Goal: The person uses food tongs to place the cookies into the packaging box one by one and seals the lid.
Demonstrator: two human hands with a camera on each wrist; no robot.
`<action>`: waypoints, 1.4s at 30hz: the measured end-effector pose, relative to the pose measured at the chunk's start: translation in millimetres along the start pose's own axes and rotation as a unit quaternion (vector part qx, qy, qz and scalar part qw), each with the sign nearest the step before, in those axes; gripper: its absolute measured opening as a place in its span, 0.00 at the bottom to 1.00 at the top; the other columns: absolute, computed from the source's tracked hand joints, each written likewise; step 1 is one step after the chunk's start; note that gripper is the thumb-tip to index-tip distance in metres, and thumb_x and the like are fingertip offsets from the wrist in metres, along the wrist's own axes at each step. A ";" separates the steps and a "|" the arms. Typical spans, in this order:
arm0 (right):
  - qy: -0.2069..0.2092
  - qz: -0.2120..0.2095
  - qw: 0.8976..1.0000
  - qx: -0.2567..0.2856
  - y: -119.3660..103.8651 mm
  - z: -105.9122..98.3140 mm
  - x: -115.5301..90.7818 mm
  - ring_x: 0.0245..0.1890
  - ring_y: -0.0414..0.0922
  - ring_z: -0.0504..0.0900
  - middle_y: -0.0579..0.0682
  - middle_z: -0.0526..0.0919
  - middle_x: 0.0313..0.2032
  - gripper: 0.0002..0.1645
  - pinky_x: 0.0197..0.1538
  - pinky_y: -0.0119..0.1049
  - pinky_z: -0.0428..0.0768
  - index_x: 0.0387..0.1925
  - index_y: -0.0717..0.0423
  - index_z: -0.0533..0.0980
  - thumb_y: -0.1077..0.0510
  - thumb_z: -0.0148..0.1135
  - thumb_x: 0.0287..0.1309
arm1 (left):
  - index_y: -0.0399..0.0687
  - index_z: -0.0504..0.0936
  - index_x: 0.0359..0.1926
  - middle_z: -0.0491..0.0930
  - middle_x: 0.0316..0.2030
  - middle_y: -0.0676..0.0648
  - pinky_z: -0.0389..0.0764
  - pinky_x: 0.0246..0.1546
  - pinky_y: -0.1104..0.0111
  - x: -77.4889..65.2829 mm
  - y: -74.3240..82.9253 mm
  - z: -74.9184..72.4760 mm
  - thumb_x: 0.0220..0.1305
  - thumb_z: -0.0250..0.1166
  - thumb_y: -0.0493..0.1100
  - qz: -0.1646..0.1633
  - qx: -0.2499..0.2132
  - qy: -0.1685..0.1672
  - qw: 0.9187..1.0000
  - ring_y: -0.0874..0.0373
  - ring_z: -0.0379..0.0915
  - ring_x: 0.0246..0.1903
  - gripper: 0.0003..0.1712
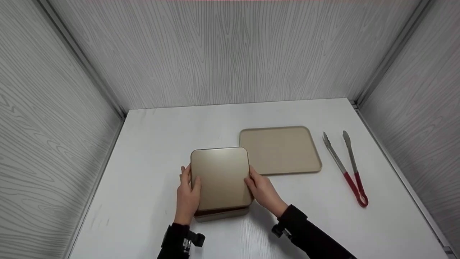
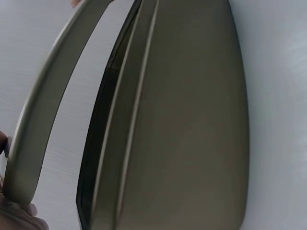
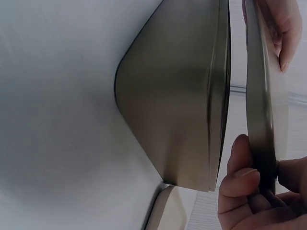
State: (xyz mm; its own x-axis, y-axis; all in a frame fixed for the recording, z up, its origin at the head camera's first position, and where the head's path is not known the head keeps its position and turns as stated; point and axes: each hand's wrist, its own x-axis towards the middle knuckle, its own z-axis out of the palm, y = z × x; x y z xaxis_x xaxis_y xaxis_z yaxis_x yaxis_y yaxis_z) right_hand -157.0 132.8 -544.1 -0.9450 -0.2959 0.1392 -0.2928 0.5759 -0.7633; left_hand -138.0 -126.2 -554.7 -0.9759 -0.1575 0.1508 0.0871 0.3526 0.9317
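Both hands hold a gold-coloured square tin lid (image 1: pixel 221 180) just above its matching tin box (image 1: pixel 222 215). My left hand (image 1: pixel 187 198) grips the lid's left edge, thumb on top. On the opposite edge, my right hand (image 1: pixel 264 190) pinches the lid between thumb and fingers. The left wrist view shows a gap between the lid (image 2: pixel 41 105) and the box's rim, with a dark strip of the interior along it. From the right wrist view the lid (image 3: pixel 261 96) also stands apart from the box (image 3: pixel 177 96). Most of the box's inside is hidden.
A beige rectangular tray (image 1: pixel 282 151) lies behind and to the right of the tin. Further right are metal tongs with red handles (image 1: pixel 354 185), their arms spread. Grey wood-grain panels (image 1: pixel 230 54) enclose the white table (image 1: pixel 143 158) at the back and sides.
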 end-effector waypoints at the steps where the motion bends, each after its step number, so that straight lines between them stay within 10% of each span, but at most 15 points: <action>1: -0.002 -0.003 1.000 -0.012 0.5 1.9 0.0 0.59 0.61 0.80 0.72 0.76 0.62 0.33 0.59 0.54 0.78 0.74 0.73 0.59 0.58 0.51 0.77 | 0.39 0.55 0.79 0.57 0.77 0.38 0.48 0.77 0.52 -0.5 -1.7 0.0 0.79 0.52 0.46 -0.008 -0.001 -0.004 1.000 0.48 0.40 0.80 0.35; 9: -0.013 0.001 0.998 -0.063 4.9 14.0 -2.3 0.54 0.65 0.82 0.74 0.79 0.56 0.32 0.56 0.57 0.79 0.72 0.75 0.61 0.57 0.50 0.78 | 0.41 0.52 0.79 0.51 0.79 0.38 0.54 0.75 0.52 -1.8 -10.3 -0.3 0.79 0.51 0.47 -0.078 -0.024 -0.028 0.996 0.47 0.47 0.78 0.35; 19: -0.012 0.002 0.998 -0.070 9.2 18.1 -1.3 0.52 0.66 0.83 0.73 0.81 0.54 0.31 0.55 0.58 0.79 0.72 0.74 0.63 0.56 0.50 0.78 | 0.43 0.57 0.76 0.66 0.73 0.40 0.62 0.70 0.53 -0.9 -13.2 0.6 0.78 0.54 0.44 -0.124 -0.117 -0.019 0.985 0.48 0.62 0.71 0.32; 42: -0.017 0.029 0.999 -0.031 21.8 14.2 -5.0 0.56 0.64 0.81 0.73 0.79 0.58 0.30 0.59 0.57 0.77 0.71 0.73 0.64 0.57 0.48 0.77 | 0.40 0.53 0.80 0.54 0.78 0.38 0.57 0.74 0.55 -2.0 -17.9 10.5 0.77 0.57 0.43 -0.158 -0.136 -0.033 0.977 0.49 0.49 0.77 0.38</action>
State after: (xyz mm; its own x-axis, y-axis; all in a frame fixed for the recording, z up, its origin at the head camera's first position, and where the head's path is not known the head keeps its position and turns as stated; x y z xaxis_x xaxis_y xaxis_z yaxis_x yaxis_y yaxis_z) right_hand -156.5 136.0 -570.4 -0.9554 -0.2863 0.0731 -0.2471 0.6386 -0.7288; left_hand -139.7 -122.5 -575.1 -0.9727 -0.1549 -0.1726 -0.1801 0.0356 0.9830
